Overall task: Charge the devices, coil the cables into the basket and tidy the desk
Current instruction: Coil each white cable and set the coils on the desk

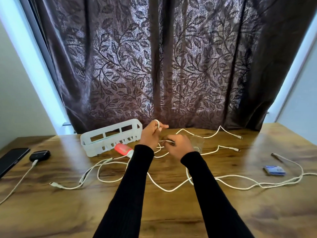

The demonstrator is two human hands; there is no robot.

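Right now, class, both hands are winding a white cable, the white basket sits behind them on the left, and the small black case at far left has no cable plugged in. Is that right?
Not quite. The head view shows the small black case with a white cable plugged into it. The rest stands: the left hand and right hand are winding cable, and the white basket sits behind on the left.

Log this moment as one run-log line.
phase: coiling | left hand: white cable looped around fingers | right hand: feeding cable | basket: no cable seen inside | earbud case: plugged in
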